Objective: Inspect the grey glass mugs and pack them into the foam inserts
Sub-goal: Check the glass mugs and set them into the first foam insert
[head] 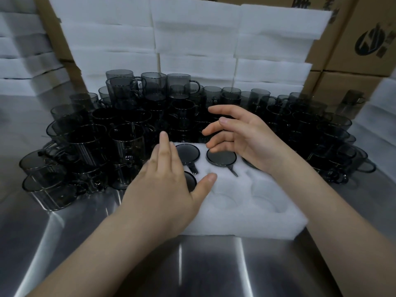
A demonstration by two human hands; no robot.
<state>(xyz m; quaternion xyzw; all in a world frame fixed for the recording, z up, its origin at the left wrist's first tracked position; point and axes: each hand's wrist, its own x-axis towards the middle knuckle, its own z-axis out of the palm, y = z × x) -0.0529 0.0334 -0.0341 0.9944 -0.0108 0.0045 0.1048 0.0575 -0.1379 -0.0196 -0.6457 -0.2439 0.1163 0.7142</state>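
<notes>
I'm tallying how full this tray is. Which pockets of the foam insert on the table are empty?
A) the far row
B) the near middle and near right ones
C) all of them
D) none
B: in the foam insert the near middle pocket and near right pocket are bare white hollows, while dark mugs sit in the far row and another lies near left, partly under the left hand.
</notes>
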